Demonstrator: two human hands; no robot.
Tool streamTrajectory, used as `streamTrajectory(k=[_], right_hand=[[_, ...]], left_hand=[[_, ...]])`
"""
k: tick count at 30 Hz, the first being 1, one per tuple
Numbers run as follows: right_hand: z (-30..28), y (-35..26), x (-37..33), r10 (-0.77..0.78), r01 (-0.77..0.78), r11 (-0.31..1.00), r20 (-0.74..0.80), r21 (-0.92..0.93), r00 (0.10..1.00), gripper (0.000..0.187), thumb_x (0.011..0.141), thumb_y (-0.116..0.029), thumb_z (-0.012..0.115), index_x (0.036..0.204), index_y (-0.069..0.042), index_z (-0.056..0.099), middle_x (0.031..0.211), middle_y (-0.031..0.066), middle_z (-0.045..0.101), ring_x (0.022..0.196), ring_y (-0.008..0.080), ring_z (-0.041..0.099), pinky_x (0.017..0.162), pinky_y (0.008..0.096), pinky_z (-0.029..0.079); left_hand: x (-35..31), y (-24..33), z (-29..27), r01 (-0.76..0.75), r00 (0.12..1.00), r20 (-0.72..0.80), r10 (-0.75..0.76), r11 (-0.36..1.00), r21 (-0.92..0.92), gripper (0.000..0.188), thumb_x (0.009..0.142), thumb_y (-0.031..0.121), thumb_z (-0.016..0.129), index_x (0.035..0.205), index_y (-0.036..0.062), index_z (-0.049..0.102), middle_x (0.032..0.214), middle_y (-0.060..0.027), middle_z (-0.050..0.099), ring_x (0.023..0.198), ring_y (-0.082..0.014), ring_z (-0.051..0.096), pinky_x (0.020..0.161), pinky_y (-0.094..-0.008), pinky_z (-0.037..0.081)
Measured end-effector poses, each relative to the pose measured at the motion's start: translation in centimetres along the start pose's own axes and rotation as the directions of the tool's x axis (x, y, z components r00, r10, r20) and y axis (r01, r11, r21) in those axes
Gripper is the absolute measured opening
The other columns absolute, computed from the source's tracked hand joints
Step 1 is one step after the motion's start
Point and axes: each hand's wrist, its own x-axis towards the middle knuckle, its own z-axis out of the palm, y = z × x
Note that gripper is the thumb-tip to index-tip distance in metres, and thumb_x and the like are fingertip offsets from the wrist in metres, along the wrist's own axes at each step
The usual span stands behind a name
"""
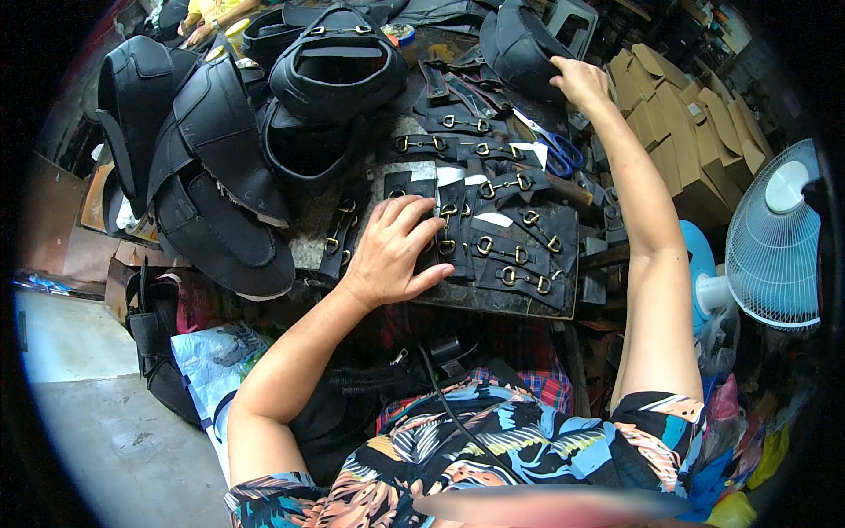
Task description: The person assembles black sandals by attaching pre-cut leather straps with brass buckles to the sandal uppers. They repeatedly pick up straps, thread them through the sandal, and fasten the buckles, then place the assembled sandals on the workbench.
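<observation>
My left hand [400, 246] lies palm down with spread fingers over black leather straps at the table's near edge. Brass-coloured bits [513, 251] are fixed across many of these straps, which lie in rows in front of me. At the far right, my right hand [583, 84] grips the edge of a black shoe upper [519, 51], its fingertips partly hidden. More black shoe uppers [220, 132] are heaped on the left. One upper [339, 66] in the pile carries a brass-coloured bit. Blue-handled scissors [563, 155] rest beside the straps, below my right hand.
Folded brown cardboard boxes [687, 123] are stacked right of the table [493, 304]. A blue and white fan [779, 238] stands near my right elbow. Plastic bags [726, 414] lie below it. Another person's hand [201, 35] and yellow shirt show at the far left.
</observation>
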Motion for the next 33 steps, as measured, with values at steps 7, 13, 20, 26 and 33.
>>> streamTrajectory(k=[7, 13, 20, 26, 33], right_hand=[[-0.2, 3.7, 4.4, 0.092, -0.041, 0.99, -0.389, 0.138, 0.916, 0.042, 0.087, -0.032, 0.066, 0.127, -0.02, 0.062, 0.116, 0.0137, 0.067, 0.105, 0.0336, 0.065, 0.088, 0.0439, 0.051], [3.1, 0.1, 7.2, 0.142, -0.139, 0.99, -0.169, 0.031, 0.975, 0.048, 0.088, -0.026, 0.067, 0.134, -0.027, 0.053, 0.122, 0.0089, 0.065, 0.109, 0.0322, 0.065, 0.09, 0.0475, 0.052], [3.7, -1.8, 5.3, 0.254, -0.255, 0.952, 0.026, 0.17, 0.967, 0.051, 0.09, -0.027, 0.064, 0.138, -0.021, 0.048, 0.13, 0.0132, 0.061, 0.119, 0.0343, 0.059, 0.096, 0.0492, 0.048], [1.7, -2.1, 5.4, 0.132, -0.111, 0.985, -0.164, 0.13, 0.978, 0.037, 0.087, -0.034, 0.067, 0.118, -0.016, 0.059, 0.119, 0.0103, 0.066, 0.109, 0.0327, 0.064, 0.087, 0.0473, 0.052], [1.7, -2.9, 6.4, 0.099, -0.086, 0.993, -0.17, 0.083, 0.98, 0.035, 0.085, -0.038, 0.068, 0.113, -0.019, 0.061, 0.111, 0.0087, 0.068, 0.102, 0.0315, 0.066, 0.082, 0.0464, 0.053]], left_hand=[[0.2, 0.1, -0.1, -0.006, 1.0, 0.016, 0.006, 1.0, -0.002, 0.056, 0.079, 0.048, 0.068, 0.111, 0.0033, 0.061, 0.122, -0.0162, 0.054, 0.117, -0.0365, 0.049, 0.101, -0.0493, 0.038], [0.1, 0.1, -0.1, 0.002, 1.0, -0.005, -0.002, 1.0, 0.001, 0.056, 0.078, 0.047, 0.069, 0.111, 0.0033, 0.061, 0.12, -0.0162, 0.055, 0.116, -0.0362, 0.05, 0.101, -0.049, 0.039], [-0.2, -0.1, 0.1, 0.036, 0.998, 0.044, -0.034, 0.999, -0.035, 0.058, 0.079, 0.049, 0.067, 0.114, 0.0033, 0.061, 0.123, -0.0166, 0.055, 0.117, -0.0364, 0.05, 0.1, -0.0494, 0.038], [0.5, 0.2, -0.8, -0.033, 0.998, 0.055, 0.034, 0.999, -0.018, 0.057, 0.08, 0.049, 0.066, 0.116, 0.005, 0.061, 0.124, -0.016, 0.055, 0.117, -0.0365, 0.049, 0.102, -0.0499, 0.037], [3.0, 0.9, -3.2, -0.074, 0.982, 0.171, 0.082, 0.996, -0.048, 0.045, 0.084, 0.044, 0.067, 0.105, 0.0044, 0.064, 0.121, -0.0168, 0.056, 0.115, -0.0347, 0.051, 0.1, -0.0464, 0.039]])
